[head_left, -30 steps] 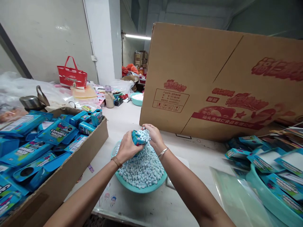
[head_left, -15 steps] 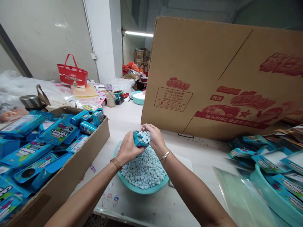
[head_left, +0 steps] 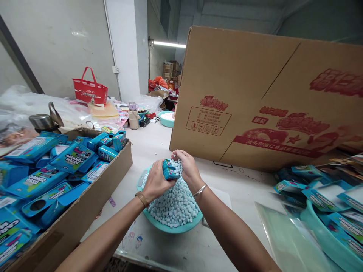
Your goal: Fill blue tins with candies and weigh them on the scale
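Observation:
My left hand (head_left: 157, 179) is closed around a small blue candy box (head_left: 170, 169), tilted over a heap of candies. Cupped beside the box's opening, my right hand (head_left: 188, 168) holds a scoop of pale blue candies (head_left: 177, 165). Below both hands is a turquoise basin (head_left: 172, 229) piled with the same pale blue candies (head_left: 176, 211). How full the box is inside cannot be made out.
On the left, a cardboard carton (head_left: 113, 170) holds several blue boxes (head_left: 73, 156). A large brown carton (head_left: 249, 98) stands behind the basin. At right, another turquoise basin (head_left: 323, 230) contains more blue packages, beside clear plastic sheets (head_left: 286, 230).
The view has shifted slightly. My two hands remain together over the basin, with the box and the candies still in them.

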Demonstrator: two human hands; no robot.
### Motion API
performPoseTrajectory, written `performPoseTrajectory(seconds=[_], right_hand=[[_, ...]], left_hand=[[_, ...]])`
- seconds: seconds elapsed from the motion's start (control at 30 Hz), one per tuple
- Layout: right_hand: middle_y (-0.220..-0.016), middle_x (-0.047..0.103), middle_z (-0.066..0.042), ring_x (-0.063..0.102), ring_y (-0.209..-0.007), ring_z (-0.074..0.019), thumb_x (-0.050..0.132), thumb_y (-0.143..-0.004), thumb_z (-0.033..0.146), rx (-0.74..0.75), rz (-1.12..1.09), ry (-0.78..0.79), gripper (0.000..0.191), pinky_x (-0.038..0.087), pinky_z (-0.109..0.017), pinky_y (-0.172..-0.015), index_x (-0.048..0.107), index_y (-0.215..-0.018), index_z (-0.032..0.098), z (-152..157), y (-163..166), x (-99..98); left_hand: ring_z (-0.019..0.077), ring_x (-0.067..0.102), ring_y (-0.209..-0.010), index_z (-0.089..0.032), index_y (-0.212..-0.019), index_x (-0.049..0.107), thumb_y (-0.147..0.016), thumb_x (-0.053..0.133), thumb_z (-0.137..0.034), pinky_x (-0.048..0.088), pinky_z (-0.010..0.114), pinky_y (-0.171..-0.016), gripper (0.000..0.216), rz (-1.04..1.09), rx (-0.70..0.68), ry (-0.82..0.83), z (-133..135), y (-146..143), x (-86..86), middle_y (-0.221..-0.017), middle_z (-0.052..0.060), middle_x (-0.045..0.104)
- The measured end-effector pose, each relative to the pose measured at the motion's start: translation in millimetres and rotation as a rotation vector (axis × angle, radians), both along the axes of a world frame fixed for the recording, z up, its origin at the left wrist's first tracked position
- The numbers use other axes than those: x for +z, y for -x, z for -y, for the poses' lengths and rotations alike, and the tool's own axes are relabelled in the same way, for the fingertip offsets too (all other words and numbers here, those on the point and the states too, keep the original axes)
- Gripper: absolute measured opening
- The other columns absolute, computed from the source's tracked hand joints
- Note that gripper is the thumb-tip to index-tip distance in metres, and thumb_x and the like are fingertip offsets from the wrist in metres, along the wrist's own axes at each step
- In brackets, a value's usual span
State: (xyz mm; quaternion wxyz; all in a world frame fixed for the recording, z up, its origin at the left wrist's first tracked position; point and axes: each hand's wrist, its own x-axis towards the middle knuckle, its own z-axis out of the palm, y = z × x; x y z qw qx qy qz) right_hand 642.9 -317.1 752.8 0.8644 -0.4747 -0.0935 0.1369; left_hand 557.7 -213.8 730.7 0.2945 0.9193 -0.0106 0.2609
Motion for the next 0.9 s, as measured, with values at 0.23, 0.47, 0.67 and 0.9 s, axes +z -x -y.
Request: performPoseTrajectory(seconds=[0.23,0.47,0.67,0.9], right_hand=[[-0.067,0.063,-0.001,0.057,-0.069,-0.0136,0.074,-0.063,0.037,-0.028,0.004,0.001,0.023,0.044,-0.027,-0.069,0.065,-0.067,0.017,4.4,4.4,-1.7],[-0.07,0.065,-0.001,0.058,-0.072,-0.0135,0.075,-0.062,0.038,0.004,0.016,0.018,0.023,0.044,-0.027,-0.072,0.067,-0.068,0.017,8.3,6.6,-1.7],[-0.073,0.067,-0.002,0.06,-0.077,-0.0142,0.076,-0.062,0.036,0.004,0.006,0.011,0.021,0.044,-0.027,-0.077,0.068,-0.069,0.018,17.5,5.5,-4.5],[-0.078,0.068,-0.003,0.061,-0.081,-0.0161,0.073,-0.069,0.041,-0.048,0.009,-0.005,0.024,0.045,-0.03,-0.083,0.069,-0.073,0.018,18.2,9.0,-10.8]], left_hand=[[0.0259,0.054,-0.101,-0.02,-0.115,0.047,-0.065,0.072,-0.03,0.045,0.041,-0.088,0.057,0.015,-0.032,0.022,2.7,0.3,-1.8,-0.107,0.007,0.056],[0.0264,0.055,-0.101,-0.019,-0.114,0.049,-0.064,0.072,-0.032,0.045,0.042,-0.088,0.057,0.01,-0.053,0.03,3.0,-1.8,-3.0,-0.107,0.008,0.057],[0.0258,0.055,-0.1,-0.02,-0.114,0.048,-0.064,0.073,-0.031,0.046,0.04,-0.086,0.057,0.021,-0.054,0.014,2.5,-1.1,-2.5,-0.105,0.007,0.057],[0.0266,0.055,-0.101,-0.02,-0.117,0.048,-0.064,0.073,-0.031,0.045,0.041,-0.087,0.059,0.033,-0.086,-0.007,4.3,0.3,-1.0,-0.107,0.008,0.057]])
